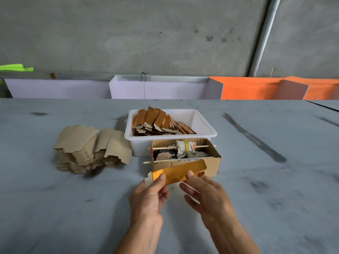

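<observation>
I hold a flat gold foil carton piece (180, 172) just above the grey table (73, 208), in front of a small cardboard box. My left hand (150, 195) pinches its left end, thumb on top. On its right part lies the thumb of my right hand (205, 195), with the fingers curled beneath. A white plastic tub (205, 133) behind holds several folded gold pieces (161, 122) leaning in a row. A pile of flat brown carton blanks (91, 149) lies to the left of the tub.
The small cardboard box (213, 162) has two wooden sticks across its open top, a cloth roll on one, and scraps inside. Lilac and orange panels (247, 88) stand along the table's far edge before a concrete wall.
</observation>
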A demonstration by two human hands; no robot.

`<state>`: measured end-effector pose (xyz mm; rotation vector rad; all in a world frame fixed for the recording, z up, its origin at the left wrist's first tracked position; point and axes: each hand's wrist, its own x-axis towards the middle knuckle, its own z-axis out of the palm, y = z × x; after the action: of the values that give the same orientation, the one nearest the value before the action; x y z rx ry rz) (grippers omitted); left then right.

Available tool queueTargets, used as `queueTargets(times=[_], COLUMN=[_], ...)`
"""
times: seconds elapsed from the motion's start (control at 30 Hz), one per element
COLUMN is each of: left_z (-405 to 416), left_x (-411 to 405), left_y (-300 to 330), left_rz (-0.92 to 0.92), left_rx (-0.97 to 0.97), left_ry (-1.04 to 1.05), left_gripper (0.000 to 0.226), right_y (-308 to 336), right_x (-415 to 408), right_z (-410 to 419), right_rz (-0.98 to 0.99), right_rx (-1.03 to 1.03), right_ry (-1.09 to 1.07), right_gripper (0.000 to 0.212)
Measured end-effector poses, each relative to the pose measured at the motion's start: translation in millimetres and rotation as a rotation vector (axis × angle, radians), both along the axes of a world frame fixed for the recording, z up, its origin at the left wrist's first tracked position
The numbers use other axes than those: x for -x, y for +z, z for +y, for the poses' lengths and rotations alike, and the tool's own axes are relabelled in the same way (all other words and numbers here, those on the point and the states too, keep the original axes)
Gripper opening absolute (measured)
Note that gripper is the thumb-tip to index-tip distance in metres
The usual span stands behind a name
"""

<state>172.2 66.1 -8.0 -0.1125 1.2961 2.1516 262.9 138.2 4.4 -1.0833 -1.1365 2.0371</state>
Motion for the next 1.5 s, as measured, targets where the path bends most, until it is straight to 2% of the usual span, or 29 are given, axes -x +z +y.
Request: queueTargets(times=[0.2, 0.47, 0.6, 0.7, 0.8, 0.83, 0.87, 0.9, 1.07, 1.17, 1.23, 1.3, 1.4, 1.5], left_z=[10, 42, 60, 70, 76, 77, 79, 80, 87, 88, 88, 89, 89, 85], left_x=[4, 26, 41, 58, 73, 77, 80, 83, 93, 95, 96, 97, 98, 97], left_y=[17, 45, 47, 46, 43, 41, 39, 37, 31, 30, 30, 30, 31, 30], left_rz=[0.043, 0.15, 0.427, 0.696, 0.864, 0.891, 0.908, 0.92, 0.9, 0.867, 0.844, 0.824, 0.801, 0.785], left_rx=[-0.032, -0.021, 0.128, 0.295, 0.399, 0.417, 0.432, 0.444, 0.463, 0.464, 0.456, 0.45, 0.448, 0.433], left_ry=[-0.056, 0.009, -0.007, 0.015, 0.064, 0.077, 0.083, 0.088, 0.072, 0.068, 0.071, 0.074, 0.068, 0.071], left_gripper=[0.012, 0.011, 0.013, 0.011, 0.015, 0.016, 0.017, 0.018, 0.018, 0.019, 0.019, 0.019, 0.02, 0.018], right_y=[26, 45, 54, 62, 67, 68, 67, 67, 52, 45, 41, 38, 42, 46], right_x=[24, 64, 85, 103, 118, 122, 126, 130, 154, 161, 163, 164, 161, 158], right_z=[11, 32, 60, 97, 135, 145, 155, 162, 193, 195, 192, 187, 176, 162], right_rz=[-0.059, -0.092, -0.166, -0.301, -0.448, -0.495, -0.534, -0.563, -0.695, -0.764, -0.808, -0.907, -1.087, -1.116], right_rx=[-0.142, -0.302, -0.392, -0.53, -0.657, -0.681, -0.707, -0.709, -0.729, -0.739, -0.771, -0.832, -0.971, -1.131], right_ry=[-0.04, 0.008, -0.033, -0.054, -0.102, -0.111, -0.115, -0.12, -0.111, -0.064, -0.001, 0.11, 0.246, 0.207], right_gripper=[0.027, 0.021, 0.021, 0.01, 0.025, 0.02, 0.008, 0.007, 0.019, 0.016, 0.028, 0.026, 0.003, 0.019])
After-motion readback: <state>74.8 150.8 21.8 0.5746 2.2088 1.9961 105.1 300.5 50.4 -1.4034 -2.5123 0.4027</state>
